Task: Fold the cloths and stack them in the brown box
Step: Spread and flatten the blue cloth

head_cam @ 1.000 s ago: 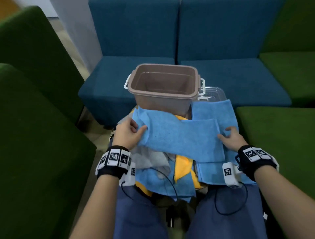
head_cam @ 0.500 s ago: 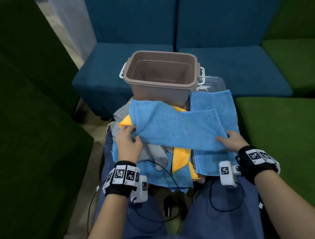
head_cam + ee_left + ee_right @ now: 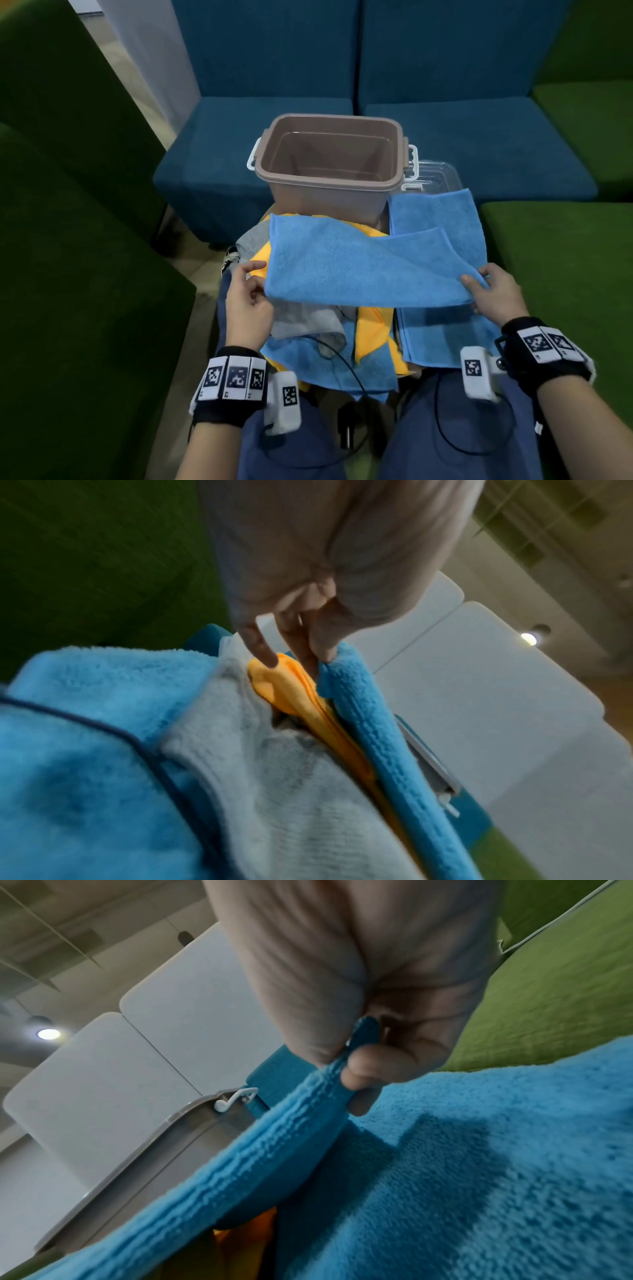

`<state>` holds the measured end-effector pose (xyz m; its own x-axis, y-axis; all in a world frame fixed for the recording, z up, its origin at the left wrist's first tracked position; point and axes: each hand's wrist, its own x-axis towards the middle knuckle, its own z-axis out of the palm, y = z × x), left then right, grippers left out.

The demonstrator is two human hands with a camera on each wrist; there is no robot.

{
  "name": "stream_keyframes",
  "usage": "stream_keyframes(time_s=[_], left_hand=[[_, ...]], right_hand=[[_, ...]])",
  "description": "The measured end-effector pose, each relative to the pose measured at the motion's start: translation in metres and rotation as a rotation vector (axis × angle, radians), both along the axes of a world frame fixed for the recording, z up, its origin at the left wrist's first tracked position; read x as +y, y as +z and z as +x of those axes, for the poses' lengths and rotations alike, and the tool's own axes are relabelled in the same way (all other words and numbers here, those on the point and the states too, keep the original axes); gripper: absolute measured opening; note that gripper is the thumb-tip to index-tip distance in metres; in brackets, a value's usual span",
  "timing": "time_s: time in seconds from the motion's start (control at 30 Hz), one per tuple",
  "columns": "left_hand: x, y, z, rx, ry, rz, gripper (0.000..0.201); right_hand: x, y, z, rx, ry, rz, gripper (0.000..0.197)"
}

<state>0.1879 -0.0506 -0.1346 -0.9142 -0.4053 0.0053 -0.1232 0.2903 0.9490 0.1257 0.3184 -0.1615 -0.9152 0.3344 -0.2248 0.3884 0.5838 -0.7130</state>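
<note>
A folded blue cloth [image 3: 356, 263] hangs stretched between my two hands above a pile of cloths. My left hand [image 3: 248, 298] pinches its left corner [image 3: 329, 666] between thumb and fingers. My right hand [image 3: 493, 291] pinches the right end [image 3: 329, 1085] the same way. Behind the cloth stands the brown box [image 3: 329, 161], with nothing visible inside. Under the held cloth lie a grey cloth [image 3: 308, 322], a yellow cloth [image 3: 371, 329], and a blue cloth [image 3: 325, 368]. Another blue cloth [image 3: 442, 212] lies spread at the right.
A clear plastic lid [image 3: 435, 174] lies behind the right blue cloth. Blue sofa seats [image 3: 462, 137] stand beyond the box, green seats to the left [image 3: 68, 274] and right [image 3: 565, 274]. Black cables [image 3: 346, 370] run across my lap.
Both hands have drawn the blue cloth nearer to me and pulled it flatter. My left hand slid down from the cloth's upper left part to its lower left corner.
</note>
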Motion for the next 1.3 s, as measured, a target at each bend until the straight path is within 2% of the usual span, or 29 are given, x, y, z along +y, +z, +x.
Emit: stream_keyframes(time_s=[0.13,0.23,0.37,0.47,0.53,0.6,0.67,0.77,0.83,0.9,1.03,1.17,1.3], left_hand=[[-0.003,-0.002,-0.001,-0.042,-0.046,-0.158,0.056],[-0.002,-0.002,-0.005,-0.068,0.024,-0.383,0.050],[0.002,0.008,-0.013,-0.205,0.029,-0.635,0.039],[0.003,0.018,-0.021,-0.382,-0.084,-0.803,0.023],[-0.001,0.025,-0.028,-0.424,-0.041,-0.846,0.019],[-0.004,0.034,-0.036,-0.338,0.061,-0.797,0.022],[-0.004,0.043,-0.049,-0.237,0.146,-0.659,0.020],[-0.004,0.045,-0.083,-0.280,0.122,-0.497,0.025],[-0.003,0.041,-0.104,-0.424,0.002,-0.479,0.038],[-0.003,0.036,-0.117,-0.499,-0.073,-0.474,0.040],[-0.004,0.032,-0.124,-0.389,-0.001,-0.486,0.017],[-0.003,0.032,-0.121,-0.272,0.088,-0.443,0.019],[-0.006,0.022,-0.117,-0.289,0.117,-0.432,0.017]], right_hand=[[0.001,-0.005,-0.002,-0.072,-0.009,-0.026,0.016],[0.003,-0.009,-0.004,-0.074,0.014,-0.025,0.013],[0.010,-0.009,-0.004,-0.043,0.006,0.033,0.010],[0.013,-0.009,-0.003,-0.243,0.156,0.133,0.013],[0.011,-0.008,-0.002,-0.360,0.255,0.214,0.016],[0.009,-0.005,-0.006,-0.334,0.262,0.231,0.013],[0.004,-0.001,-0.013,-0.280,0.232,0.223,0.016],[-0.009,0.000,-0.029,-0.217,0.156,0.160,0.036],[-0.017,-0.002,-0.037,-0.171,0.102,0.119,0.039],[-0.024,-0.007,-0.043,-0.120,0.057,0.090,0.034],[-0.032,-0.014,-0.046,0.017,0.041,0.045,0.022],[-0.029,-0.013,-0.044,0.159,-0.079,0.114,0.034],[-0.015,-0.018,-0.042,0.046,-0.049,0.167,0.029]])
